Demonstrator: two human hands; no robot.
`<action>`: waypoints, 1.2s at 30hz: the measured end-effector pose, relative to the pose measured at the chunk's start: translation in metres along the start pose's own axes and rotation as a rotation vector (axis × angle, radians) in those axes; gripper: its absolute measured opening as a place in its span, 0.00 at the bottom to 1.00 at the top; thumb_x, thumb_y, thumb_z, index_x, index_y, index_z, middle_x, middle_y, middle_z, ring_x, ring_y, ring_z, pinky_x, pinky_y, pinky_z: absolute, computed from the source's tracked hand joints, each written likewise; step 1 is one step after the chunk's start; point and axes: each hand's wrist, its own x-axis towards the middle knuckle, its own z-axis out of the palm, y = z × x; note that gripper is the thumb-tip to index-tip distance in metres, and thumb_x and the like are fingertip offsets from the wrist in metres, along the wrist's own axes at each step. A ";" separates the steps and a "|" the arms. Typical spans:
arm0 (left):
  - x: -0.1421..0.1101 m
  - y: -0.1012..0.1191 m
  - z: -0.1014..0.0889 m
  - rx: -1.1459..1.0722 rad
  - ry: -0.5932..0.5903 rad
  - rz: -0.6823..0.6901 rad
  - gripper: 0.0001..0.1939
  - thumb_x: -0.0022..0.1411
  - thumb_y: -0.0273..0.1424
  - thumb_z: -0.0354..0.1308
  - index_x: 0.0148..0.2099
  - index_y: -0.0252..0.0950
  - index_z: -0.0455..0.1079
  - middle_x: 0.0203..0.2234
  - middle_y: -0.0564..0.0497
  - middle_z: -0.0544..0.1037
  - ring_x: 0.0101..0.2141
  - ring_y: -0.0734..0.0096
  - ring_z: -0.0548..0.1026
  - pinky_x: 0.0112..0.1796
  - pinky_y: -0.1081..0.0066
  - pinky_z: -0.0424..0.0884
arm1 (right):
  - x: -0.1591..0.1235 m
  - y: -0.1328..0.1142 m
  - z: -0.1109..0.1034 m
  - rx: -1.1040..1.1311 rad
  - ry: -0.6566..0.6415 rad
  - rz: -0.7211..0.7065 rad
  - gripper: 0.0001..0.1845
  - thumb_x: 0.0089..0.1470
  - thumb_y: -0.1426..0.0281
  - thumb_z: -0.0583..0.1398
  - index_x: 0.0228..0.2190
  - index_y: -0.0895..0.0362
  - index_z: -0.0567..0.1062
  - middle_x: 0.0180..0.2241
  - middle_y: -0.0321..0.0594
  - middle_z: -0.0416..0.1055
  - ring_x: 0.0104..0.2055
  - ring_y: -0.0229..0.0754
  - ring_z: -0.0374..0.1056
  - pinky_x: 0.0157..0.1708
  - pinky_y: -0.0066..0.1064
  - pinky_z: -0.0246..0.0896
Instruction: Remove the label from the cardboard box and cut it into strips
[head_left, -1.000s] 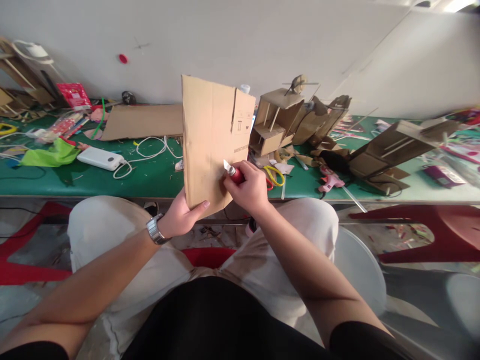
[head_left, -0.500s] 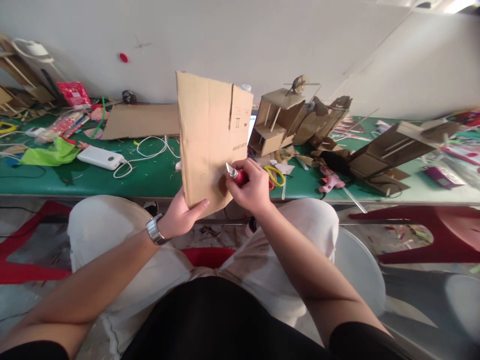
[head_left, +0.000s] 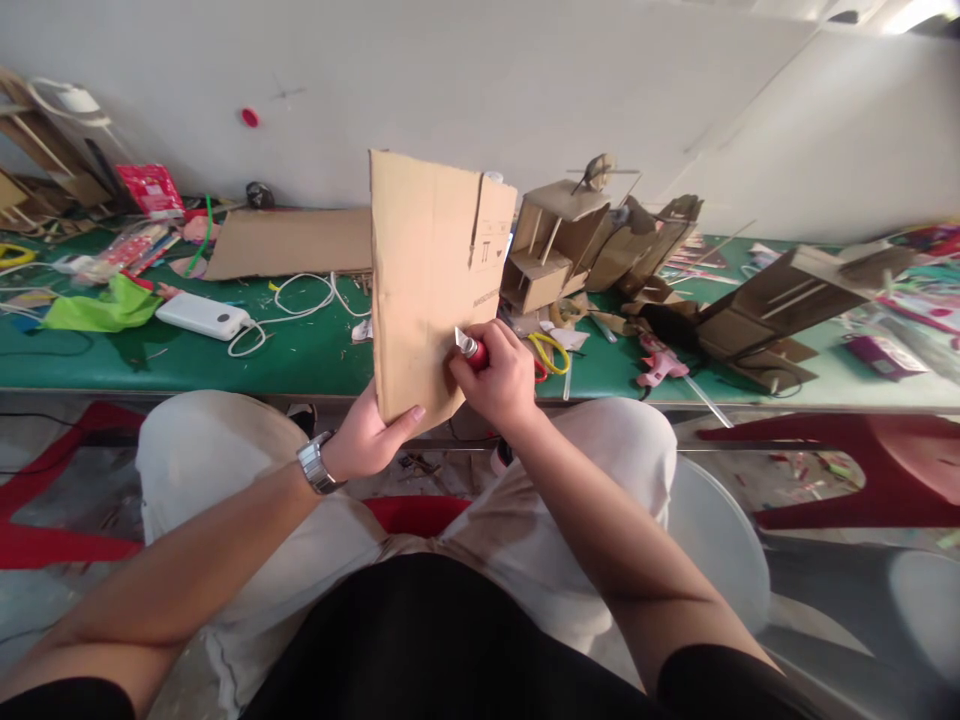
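My left hand (head_left: pixel 369 441), with a metal watch on its wrist, grips the bottom edge of an upright brown cardboard sheet (head_left: pixel 429 270), thumb on the front face. My right hand (head_left: pixel 501 380) is closed round a red-handled craft knife (head_left: pixel 469 346). The blade tip touches the cardboard's right part, about two thirds of the way down. Both hands are above my knees, in front of a green table (head_left: pixel 300 355).
On the table lie a white power bank (head_left: pixel 202 316) with a white cable, a flat cardboard piece (head_left: pixel 289 241), cardboard models (head_left: pixel 559 240), a pink glue gun (head_left: pixel 658 365), yellow-handled scissors (head_left: pixel 549 351) and green paper (head_left: pixel 101 310). A red plastic stool (head_left: pixel 870 470) stands at right.
The cardboard sheet swung a little to the left, then back to the right, and now sits slightly lower. The knife hand stayed against the sheet.
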 end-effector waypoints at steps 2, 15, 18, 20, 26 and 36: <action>0.000 0.002 0.001 -0.006 0.000 -0.013 0.31 0.68 0.38 0.64 0.69 0.35 0.64 0.60 0.34 0.77 0.62 0.44 0.74 0.62 0.46 0.71 | 0.000 0.001 0.001 -0.002 -0.025 0.003 0.04 0.51 0.72 0.59 0.31 0.52 0.69 0.31 0.38 0.72 0.31 0.43 0.68 0.29 0.35 0.62; 0.003 -0.002 -0.004 -0.070 0.101 -0.064 0.30 0.67 0.40 0.66 0.66 0.36 0.68 0.54 0.37 0.81 0.60 0.45 0.76 0.62 0.45 0.70 | 0.000 0.000 -0.003 0.125 -0.024 -0.014 0.07 0.53 0.73 0.60 0.36 0.52 0.73 0.34 0.39 0.75 0.35 0.44 0.72 0.36 0.38 0.70; 0.003 0.000 -0.002 -0.047 0.079 -0.042 0.30 0.67 0.40 0.66 0.66 0.35 0.68 0.57 0.36 0.79 0.60 0.44 0.75 0.63 0.45 0.69 | 0.000 -0.001 -0.004 0.147 0.017 -0.031 0.10 0.53 0.74 0.62 0.39 0.52 0.76 0.35 0.39 0.77 0.35 0.44 0.74 0.36 0.37 0.71; 0.003 0.001 -0.002 -0.037 0.066 -0.029 0.30 0.67 0.40 0.65 0.66 0.34 0.68 0.59 0.35 0.78 0.61 0.44 0.75 0.63 0.45 0.69 | -0.001 -0.002 -0.003 0.160 0.039 -0.046 0.10 0.55 0.74 0.62 0.39 0.52 0.78 0.35 0.38 0.78 0.35 0.43 0.75 0.35 0.37 0.72; 0.000 -0.001 -0.001 -0.023 0.048 -0.029 0.30 0.68 0.39 0.65 0.68 0.35 0.67 0.61 0.35 0.77 0.62 0.44 0.74 0.62 0.46 0.70 | -0.005 -0.001 0.000 0.106 0.057 -0.025 0.06 0.58 0.70 0.63 0.38 0.51 0.79 0.34 0.37 0.79 0.35 0.43 0.75 0.37 0.38 0.73; -0.004 -0.001 0.003 0.006 0.055 0.022 0.28 0.69 0.37 0.64 0.67 0.35 0.67 0.61 0.35 0.77 0.61 0.46 0.75 0.62 0.48 0.71 | -0.005 -0.007 0.006 0.083 0.024 0.038 0.04 0.55 0.72 0.60 0.34 0.51 0.70 0.32 0.37 0.74 0.32 0.44 0.71 0.33 0.36 0.67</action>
